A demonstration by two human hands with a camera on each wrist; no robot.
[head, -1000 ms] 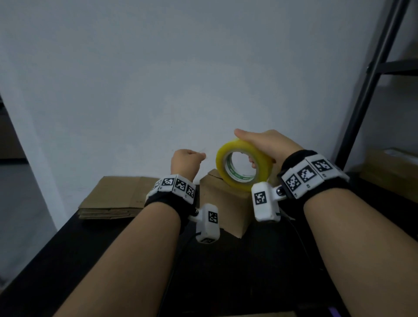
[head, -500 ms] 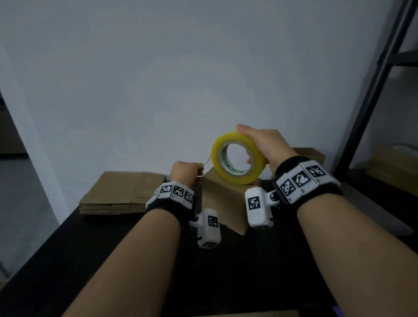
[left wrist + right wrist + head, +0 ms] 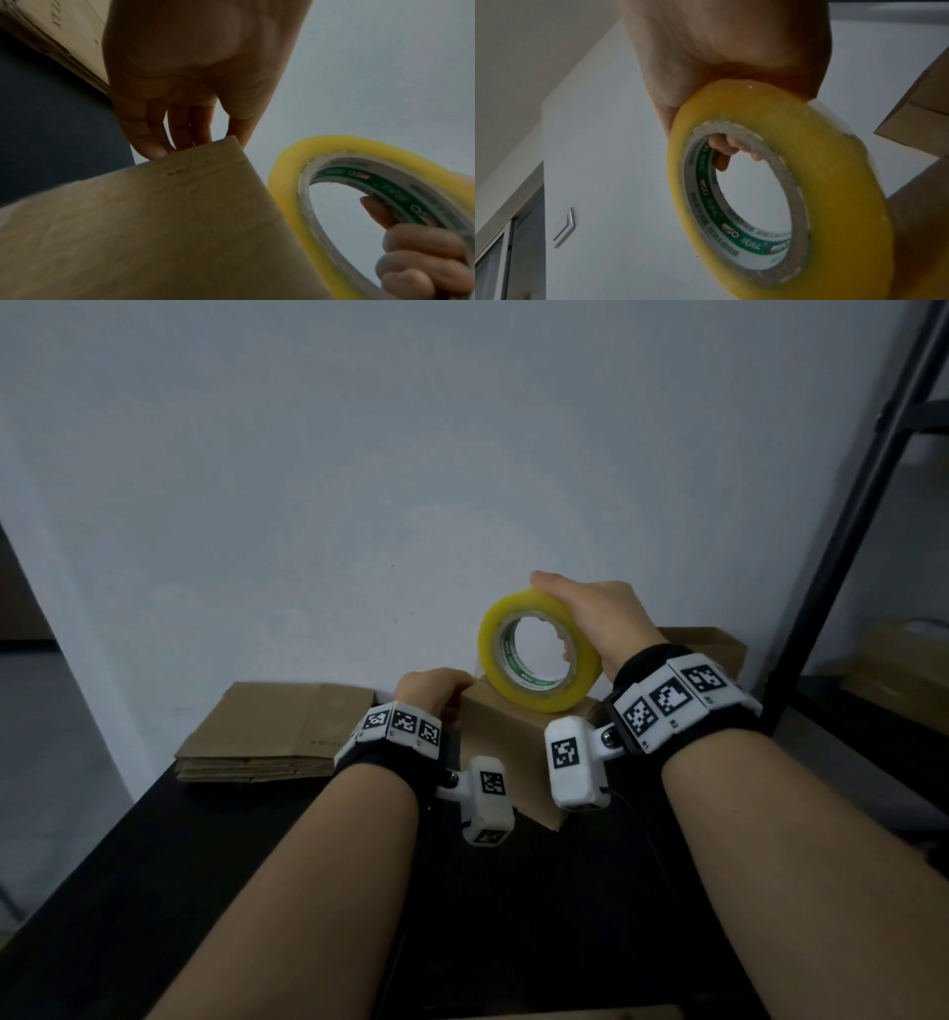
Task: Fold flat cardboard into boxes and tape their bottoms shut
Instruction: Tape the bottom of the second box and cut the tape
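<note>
A folded cardboard box (image 3: 506, 747) stands on the black table (image 3: 513, 927) in front of me. My left hand (image 3: 431, 688) pinches its top left corner, fingers behind the far side and thumb on the near side, seen close in the left wrist view (image 3: 192, 81) against the box (image 3: 154, 233). My right hand (image 3: 595, 613) grips a yellow tape roll (image 3: 557, 703) just above the box top, fingers hooked through its core. A short clear strip runs from the roll toward the left-hand corner. The right wrist view shows the roll (image 3: 834, 182) under my right hand (image 3: 731, 40).
A stack of flat cardboard (image 3: 277, 731) lies at the back left of the table, against the white wall. Another brown box (image 3: 714, 649) sits behind my right wrist. A black shelf frame (image 3: 847, 531) rises on the right, with more boxes beyond it.
My left hand has dropped from mid-air onto the box's top left corner. The right hand and roll have shifted slightly up and to the right above the box.
</note>
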